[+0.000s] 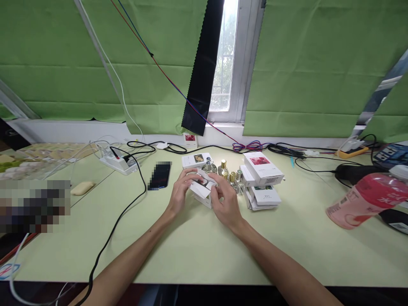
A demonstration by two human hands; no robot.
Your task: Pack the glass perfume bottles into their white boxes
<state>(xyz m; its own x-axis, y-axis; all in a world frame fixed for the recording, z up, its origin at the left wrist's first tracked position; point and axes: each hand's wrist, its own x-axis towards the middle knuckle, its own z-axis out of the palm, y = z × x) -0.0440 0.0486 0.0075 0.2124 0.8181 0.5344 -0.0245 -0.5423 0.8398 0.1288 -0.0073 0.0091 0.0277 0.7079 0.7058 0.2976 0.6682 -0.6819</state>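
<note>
Both forearms reach in from the near edge and meet mid-table. Left hand [181,190] and right hand [225,202] are both closed around one small white carton [203,191], fingers curled on its flaps; left grips the far-left side, right the near-right side. Carton top looks open, flaps up, something round and dark showing inside, too small to tell what. Judged from that, the boxing or unboxing of this carton is midway: flaps not shut, contents not clearly in or out. Just beyond the hands, several small glass bottles [223,169] with gold caps stand loose and unboxed, touching or nearly so. Right of them, a stack of white boxes [263,178], closed, some tilted. One more flat box [196,160] lies behind the carton. Left of the hands, a dark phone [160,175] lies flat, a black cable [127,208] beside it running to a power strip [116,162]. Far right, a pink bottle [366,199] on its side. Green table [191,246] underneath.
</note>
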